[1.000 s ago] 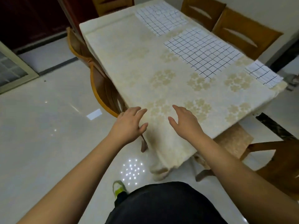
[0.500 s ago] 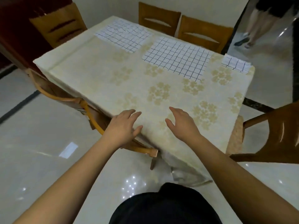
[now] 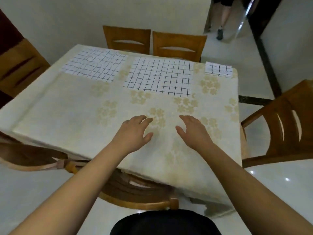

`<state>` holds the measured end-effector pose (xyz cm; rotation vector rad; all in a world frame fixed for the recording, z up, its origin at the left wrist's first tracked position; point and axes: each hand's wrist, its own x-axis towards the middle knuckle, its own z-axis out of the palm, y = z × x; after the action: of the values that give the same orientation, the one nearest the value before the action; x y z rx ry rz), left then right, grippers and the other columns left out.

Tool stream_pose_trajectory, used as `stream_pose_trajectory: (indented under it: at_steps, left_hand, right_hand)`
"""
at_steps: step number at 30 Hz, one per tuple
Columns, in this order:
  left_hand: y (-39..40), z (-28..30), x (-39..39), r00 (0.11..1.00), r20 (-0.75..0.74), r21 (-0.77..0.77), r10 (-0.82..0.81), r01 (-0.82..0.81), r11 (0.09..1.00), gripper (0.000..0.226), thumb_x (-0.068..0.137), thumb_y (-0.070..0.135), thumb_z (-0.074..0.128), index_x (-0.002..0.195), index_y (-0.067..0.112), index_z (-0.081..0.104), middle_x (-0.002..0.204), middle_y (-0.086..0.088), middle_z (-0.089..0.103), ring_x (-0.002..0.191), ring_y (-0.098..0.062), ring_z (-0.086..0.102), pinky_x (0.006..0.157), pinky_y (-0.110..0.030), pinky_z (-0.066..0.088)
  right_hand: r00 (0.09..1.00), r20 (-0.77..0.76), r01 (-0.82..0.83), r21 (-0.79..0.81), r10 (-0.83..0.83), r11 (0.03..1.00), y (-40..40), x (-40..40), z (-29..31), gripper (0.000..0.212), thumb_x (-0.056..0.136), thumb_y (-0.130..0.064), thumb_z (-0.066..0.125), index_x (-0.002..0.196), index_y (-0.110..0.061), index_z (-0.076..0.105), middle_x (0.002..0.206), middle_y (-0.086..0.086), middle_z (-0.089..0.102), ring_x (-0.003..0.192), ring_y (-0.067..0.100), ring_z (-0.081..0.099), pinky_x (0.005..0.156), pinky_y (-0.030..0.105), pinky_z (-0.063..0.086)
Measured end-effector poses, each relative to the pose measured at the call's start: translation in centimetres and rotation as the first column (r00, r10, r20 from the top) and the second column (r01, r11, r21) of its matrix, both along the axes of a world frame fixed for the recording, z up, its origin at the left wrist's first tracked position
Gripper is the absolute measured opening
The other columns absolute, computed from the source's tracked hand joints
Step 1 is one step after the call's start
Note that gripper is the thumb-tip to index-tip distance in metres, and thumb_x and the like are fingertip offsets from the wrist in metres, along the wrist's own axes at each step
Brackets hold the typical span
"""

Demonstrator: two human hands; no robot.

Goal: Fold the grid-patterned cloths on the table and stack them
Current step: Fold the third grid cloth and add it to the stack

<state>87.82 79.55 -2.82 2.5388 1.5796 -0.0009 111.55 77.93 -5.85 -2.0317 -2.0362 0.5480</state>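
Two white cloths with a dark grid lie spread flat at the far side of the table: a wrinkled one (image 3: 94, 65) at the far left and a smoother one (image 3: 160, 76) in the middle. A small folded grid cloth (image 3: 218, 69) sits at the far right corner. My left hand (image 3: 133, 131) and my right hand (image 3: 193, 131) hover over the near part of the cream flowered tablecloth (image 3: 67, 112), fingers relaxed and holding nothing, well short of the cloths.
Wooden chairs stand around the table: two at the far side (image 3: 127, 39) (image 3: 177, 45), one at the right (image 3: 284, 124), one at the left (image 3: 18, 65), one tucked under the near edge (image 3: 135, 195). A person's legs (image 3: 221, 17) show in the far doorway.
The view has swung round and closer to the table's near side. Both hands have moved forward from the table's edge to above the tablecloth, still holding nothing.
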Motion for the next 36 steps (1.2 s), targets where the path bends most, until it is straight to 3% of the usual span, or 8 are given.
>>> stream_pose_trajectory:
  at_steps: [8, 13, 22, 30, 36]
  left_hand:
    - [7.9, 0.6, -0.3, 0.993, -0.020, -0.010, -0.115, 0.115, 0.993, 0.060, 0.095, 0.050, 0.044, 0.149, 0.028, 0.030, 0.153, -0.001, 0.033, 0.140, -0.020, 0.031, 0.108, -0.041, 0.034]
    - [12.9, 0.2, -2.1, 0.985, 0.004, -0.022, -0.172, 0.172, 0.985, 0.060, 0.094, 0.050, 0.046, 0.148, 0.028, 0.031, 0.153, -0.001, 0.034, 0.139, -0.020, 0.032, 0.107, -0.040, 0.034]
    - [19.4, -2.3, -10.3, 0.954, 0.106, -0.026, -0.282, 0.286, 0.958, 0.057, 0.096, 0.044, 0.047, 0.148, 0.024, 0.034, 0.151, -0.002, 0.038, 0.137, -0.021, 0.037, 0.104, -0.041, 0.039]
    - [22.7, -3.7, -12.7, 0.949, 0.146, -0.076, -0.280, 0.293, 0.953, 0.057, 0.099, 0.044, 0.040, 0.150, 0.023, 0.029, 0.153, -0.001, 0.033, 0.140, -0.020, 0.031, 0.108, -0.038, 0.032]
    - [24.1, -5.6, -12.6, 0.963, 0.113, -0.084, -0.246, 0.256, 0.963, 0.057, 0.099, 0.044, 0.036, 0.150, 0.021, 0.030, 0.154, -0.003, 0.032, 0.140, -0.021, 0.031, 0.109, -0.036, 0.033]
  right_hand:
    - [0.998, 0.042, 0.037, 0.000, -0.037, 0.999, 4.0, -1.8, 1.5, 0.056, 0.099, -0.042, 0.042, 0.149, -0.018, 0.033, 0.151, 0.006, 0.039, 0.137, 0.025, 0.035, 0.110, 0.037, 0.029]
    - [0.986, 0.087, 0.144, 0.001, -0.144, 0.990, 5.9, -3.6, 1.4, 0.056, 0.099, -0.042, 0.042, 0.149, -0.018, 0.032, 0.150, 0.005, 0.039, 0.136, 0.025, 0.036, 0.110, 0.038, 0.032]
    - [0.949, 0.103, 0.298, 0.007, -0.297, 0.955, 9.6, -12.9, -1.2, 0.059, 0.097, -0.041, 0.045, 0.149, -0.016, 0.033, 0.149, 0.006, 0.041, 0.134, 0.026, 0.039, 0.108, 0.036, 0.033]
    - [0.944, 0.120, 0.310, -0.003, -0.308, 0.951, 12.5, -17.2, -3.4, 0.060, 0.098, -0.041, 0.045, 0.150, -0.016, 0.030, 0.152, 0.006, 0.037, 0.137, 0.023, 0.036, 0.112, 0.035, 0.030]
    - [0.960, 0.118, 0.254, 0.035, -0.256, 0.967, 16.2, -16.2, -5.6, 0.059, 0.094, -0.038, 0.050, 0.144, -0.009, 0.040, 0.145, 0.013, 0.046, 0.131, 0.030, 0.046, 0.105, 0.041, 0.038]
